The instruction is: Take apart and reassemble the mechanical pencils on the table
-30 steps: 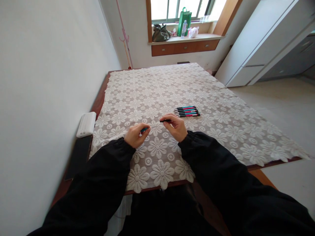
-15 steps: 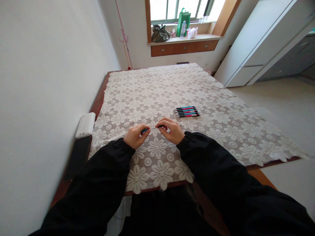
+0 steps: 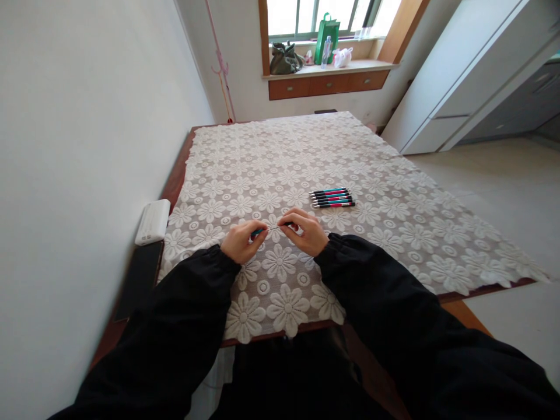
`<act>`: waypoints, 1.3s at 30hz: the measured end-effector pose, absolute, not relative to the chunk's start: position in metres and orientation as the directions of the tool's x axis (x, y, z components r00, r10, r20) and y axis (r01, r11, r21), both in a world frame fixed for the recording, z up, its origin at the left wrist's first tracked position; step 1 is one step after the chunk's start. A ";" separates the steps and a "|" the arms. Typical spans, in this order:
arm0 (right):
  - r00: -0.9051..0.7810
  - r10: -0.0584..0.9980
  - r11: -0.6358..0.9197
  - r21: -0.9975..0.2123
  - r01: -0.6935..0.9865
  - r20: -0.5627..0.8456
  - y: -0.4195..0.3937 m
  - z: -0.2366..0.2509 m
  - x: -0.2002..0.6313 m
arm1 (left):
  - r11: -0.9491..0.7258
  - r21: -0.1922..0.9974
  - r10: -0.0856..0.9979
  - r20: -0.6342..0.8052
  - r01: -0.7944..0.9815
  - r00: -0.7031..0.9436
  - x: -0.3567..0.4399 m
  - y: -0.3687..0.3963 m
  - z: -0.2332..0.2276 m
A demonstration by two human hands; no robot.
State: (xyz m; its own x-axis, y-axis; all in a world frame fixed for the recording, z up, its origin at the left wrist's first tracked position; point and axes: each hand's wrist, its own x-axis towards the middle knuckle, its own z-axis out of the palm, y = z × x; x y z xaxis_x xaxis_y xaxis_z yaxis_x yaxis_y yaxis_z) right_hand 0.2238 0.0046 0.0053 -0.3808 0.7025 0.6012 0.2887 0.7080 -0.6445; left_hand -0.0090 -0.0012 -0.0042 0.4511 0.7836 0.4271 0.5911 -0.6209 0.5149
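Note:
Above the near part of the lace tablecloth, my left hand [image 3: 245, 240] pinches the blue barrel of a pen [image 3: 257, 231], mostly hidden by the fingers. Across from it, my right hand [image 3: 305, 232] grips a black pen part [image 3: 287, 223] between thumb and fingers. A thin, light-coloured piece [image 3: 273, 228] spans the small gap between both hands; whether it is a refill or a spring I cannot tell. Beyond my right hand, several pens [image 3: 332, 198] in blue, red and black lie side by side in a row.
A floral lace tablecloth [image 3: 280, 262] covers the wooden table. At the left edge, by the wall, sit a white box-like device [image 3: 152, 222] and a flat black object [image 3: 139, 280]. Bags and a bottle [image 3: 326, 52] stand on the far windowsill.
Hardly anything differs. My right hand has shifted very slightly, and both hands keep their pinch on the pen parts.

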 end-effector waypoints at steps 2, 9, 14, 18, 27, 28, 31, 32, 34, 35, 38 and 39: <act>-0.374 0.706 0.705 -0.647 0.291 0.602 0.005 0.005 0.224 | -0.622 0.517 0.783 0.425 0.588 0.454 -0.009 -0.001 -0.005; -0.460 0.689 0.713 -0.635 0.297 0.560 0.007 0.000 0.223 | -0.627 0.511 0.779 0.416 0.588 0.469 -0.009 -0.001 -0.005; -0.509 0.670 0.734 -0.588 0.340 0.541 0.008 -0.002 0.225 | -0.625 0.511 0.780 0.385 0.590 0.493 -0.009 -0.001 -0.005; -0.531 0.671 0.738 -0.530 0.416 0.518 0.008 -0.003 0.225 | -0.626 0.511 0.778 0.363 0.588 0.513 -0.008 -0.002 -0.005; -0.588 0.647 0.759 -0.485 0.434 0.486 0.010 -0.006 0.226 | -0.608 0.508 0.792 0.334 0.610 0.511 -0.009 -0.003 -0.005; -0.591 0.649 0.757 -0.487 0.435 0.480 0.010 -0.006 0.226 | -0.606 0.502 0.794 0.337 0.617 0.506 -0.009 -0.003 -0.006; -0.600 0.652 0.753 -0.491 0.438 0.464 0.007 -0.004 0.225 | -0.603 0.506 0.798 0.358 0.617 0.485 -0.010 -0.002 -0.006; -0.606 0.648 0.755 -0.490 0.436 0.461 0.006 -0.003 0.225 | -0.602 0.507 0.798 0.365 0.617 0.480 -0.010 -0.002 -0.006; -0.610 0.644 0.759 -0.487 0.432 0.462 0.005 -0.003 0.225 | -0.605 0.500 0.797 0.369 0.620 0.479 -0.010 -0.002 -0.005; -0.608 0.644 0.759 -0.489 0.430 0.464 0.005 -0.002 0.225 | -0.607 0.497 0.795 0.364 0.620 0.485 -0.010 -0.002 -0.005; -0.581 0.672 0.732 -0.526 0.432 0.459 0.004 -0.002 0.224 | -0.610 0.509 0.790 0.335 0.608 0.513 -0.010 -0.003 -0.003; -0.573 0.683 0.722 -0.541 0.432 0.453 0.004 -0.002 0.224 | -0.612 0.516 0.788 0.329 0.600 0.521 -0.010 -0.003 -0.003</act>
State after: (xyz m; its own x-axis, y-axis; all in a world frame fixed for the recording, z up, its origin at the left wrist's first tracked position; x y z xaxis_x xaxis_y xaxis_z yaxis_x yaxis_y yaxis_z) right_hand 0.2242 0.0041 -0.0023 -0.5733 0.6828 0.4530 0.4318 0.7216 -0.5412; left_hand -0.0096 -0.0034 -0.0030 0.5207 0.7876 0.3294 0.5996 -0.6120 0.5157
